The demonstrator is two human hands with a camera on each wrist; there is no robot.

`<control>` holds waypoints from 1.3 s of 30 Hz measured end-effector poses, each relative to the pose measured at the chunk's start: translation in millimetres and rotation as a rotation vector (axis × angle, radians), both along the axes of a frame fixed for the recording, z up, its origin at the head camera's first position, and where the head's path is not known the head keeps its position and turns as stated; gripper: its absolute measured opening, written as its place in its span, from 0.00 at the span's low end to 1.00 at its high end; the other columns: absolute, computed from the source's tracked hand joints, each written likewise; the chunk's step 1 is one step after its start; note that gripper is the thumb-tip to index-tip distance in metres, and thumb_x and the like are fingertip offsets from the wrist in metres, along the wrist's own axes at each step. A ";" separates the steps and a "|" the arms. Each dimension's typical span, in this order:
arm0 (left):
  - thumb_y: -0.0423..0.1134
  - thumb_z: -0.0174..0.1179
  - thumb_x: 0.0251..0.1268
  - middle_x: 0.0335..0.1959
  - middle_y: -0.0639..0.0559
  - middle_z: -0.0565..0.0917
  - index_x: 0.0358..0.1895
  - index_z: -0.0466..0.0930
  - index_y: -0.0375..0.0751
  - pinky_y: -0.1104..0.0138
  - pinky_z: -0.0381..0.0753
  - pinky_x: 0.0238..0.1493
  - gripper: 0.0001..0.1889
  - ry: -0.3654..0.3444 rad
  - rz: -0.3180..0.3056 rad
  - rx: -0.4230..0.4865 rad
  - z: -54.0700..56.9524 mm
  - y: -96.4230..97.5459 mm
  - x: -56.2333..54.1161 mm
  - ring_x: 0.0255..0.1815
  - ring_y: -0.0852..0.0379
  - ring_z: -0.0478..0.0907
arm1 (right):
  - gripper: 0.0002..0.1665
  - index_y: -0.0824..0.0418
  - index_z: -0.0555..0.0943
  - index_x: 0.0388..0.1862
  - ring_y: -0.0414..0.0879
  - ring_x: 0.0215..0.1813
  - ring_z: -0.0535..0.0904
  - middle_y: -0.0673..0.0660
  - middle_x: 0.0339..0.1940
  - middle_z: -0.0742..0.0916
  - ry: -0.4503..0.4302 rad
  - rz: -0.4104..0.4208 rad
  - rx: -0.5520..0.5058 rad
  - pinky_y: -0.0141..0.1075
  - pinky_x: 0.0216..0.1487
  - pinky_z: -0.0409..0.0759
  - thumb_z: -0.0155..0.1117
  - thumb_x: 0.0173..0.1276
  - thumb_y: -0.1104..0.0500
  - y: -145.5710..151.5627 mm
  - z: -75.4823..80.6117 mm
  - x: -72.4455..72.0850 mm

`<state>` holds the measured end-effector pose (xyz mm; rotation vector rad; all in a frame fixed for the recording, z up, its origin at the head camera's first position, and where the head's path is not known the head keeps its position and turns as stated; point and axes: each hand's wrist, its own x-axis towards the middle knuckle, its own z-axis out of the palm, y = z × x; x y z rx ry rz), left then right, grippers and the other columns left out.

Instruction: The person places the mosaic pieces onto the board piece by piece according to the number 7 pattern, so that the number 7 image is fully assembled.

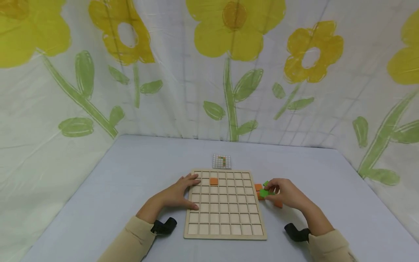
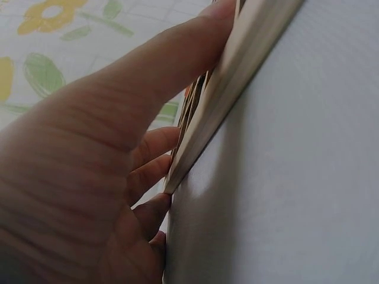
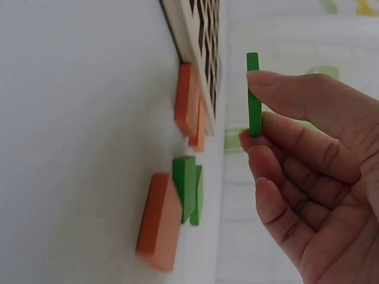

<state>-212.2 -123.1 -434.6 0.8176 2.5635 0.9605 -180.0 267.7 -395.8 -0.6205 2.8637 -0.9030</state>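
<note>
A pale wooden grid board [image 1: 225, 237] lies flat, with one orange square tile [image 1: 214, 181] in a cell of its second row from the far side. My left hand [image 1: 178, 193] rests on the board's left edge, fingers spread and the thumb nearer to me. My right hand [image 1: 286, 191] pinches a thin green square tile [image 3: 254, 94] between thumb and fingers, raised off the table just right of the board. Below it, loose orange tiles [image 3: 160, 222] and green tiles [image 3: 185, 188] lie on the tabletop, partly hidden by the hand in the head view.
Just beyond the board's far edge lies a small card [image 1: 221, 161] printed with a grid and a coloured pattern. The table has a plain white top [image 1: 147, 156]. Behind it hangs a white curtain [image 1: 183, 109] with yellow flowers.
</note>
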 end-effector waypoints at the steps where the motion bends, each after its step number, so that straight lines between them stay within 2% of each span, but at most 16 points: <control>1: 0.57 0.72 0.42 0.75 0.49 0.52 0.69 0.61 0.46 0.42 0.43 0.72 0.48 0.000 0.001 0.000 -0.1 -0.1 -0.1 0.76 0.39 0.37 | 0.11 0.60 0.82 0.36 0.40 0.34 0.74 0.49 0.33 0.83 0.003 0.002 -0.002 0.28 0.33 0.74 0.72 0.53 0.60 -1.8 0.6 -1.7; 6: 0.58 0.71 0.42 0.75 0.50 0.52 0.69 0.61 0.46 0.41 0.44 0.72 0.48 -0.001 0.009 -0.003 -1.7 -1.6 -0.3 0.76 0.38 0.37 | 0.14 0.61 0.82 0.38 0.40 0.35 0.74 0.51 0.35 0.84 -0.013 0.014 -0.024 0.28 0.34 0.76 0.72 0.53 0.60 -14.7 1.8 -8.4; 11: 0.58 0.71 0.41 0.75 0.50 0.52 0.69 0.61 0.47 0.41 0.44 0.72 0.48 -0.005 0.018 -0.006 -2.5 -4.3 1.0 0.76 0.39 0.37 | 0.12 0.63 0.82 0.39 0.39 0.34 0.73 0.53 0.36 0.84 -0.026 0.048 -0.052 0.29 0.33 0.75 0.70 0.55 0.62 -27.9 2.3 -15.3; 18: 0.58 0.71 0.42 0.75 0.49 0.51 0.70 0.61 0.46 0.41 0.43 0.72 0.48 -0.006 0.003 0.005 -3.2 -4.6 1.9 0.76 0.39 0.36 | 0.12 0.62 0.82 0.39 0.38 0.33 0.73 0.53 0.35 0.84 -0.019 0.070 -0.058 0.29 0.32 0.75 0.70 0.56 0.62 -42.2 2.6 -24.8; 31: 0.57 0.71 0.43 0.75 0.48 0.52 0.69 0.61 0.45 0.43 0.41 0.73 0.48 0.010 -0.012 0.014 -1.6 -0.9 0.6 0.76 0.40 0.37 | 0.14 0.63 0.82 0.43 0.41 0.32 0.73 0.54 0.34 0.82 -0.033 0.108 -0.066 0.32 0.32 0.75 0.68 0.58 0.60 -72.4 6.2 -43.9; 39: 0.56 0.71 0.44 0.75 0.46 0.52 0.69 0.61 0.42 0.42 0.41 0.73 0.48 0.015 -0.024 0.019 0.5 0.1 0.0 0.76 0.39 0.37 | 0.13 0.62 0.83 0.42 0.42 0.34 0.74 0.54 0.35 0.83 -0.054 0.102 -0.087 0.33 0.35 0.76 0.69 0.57 0.59 -88.9 7.0 -54.3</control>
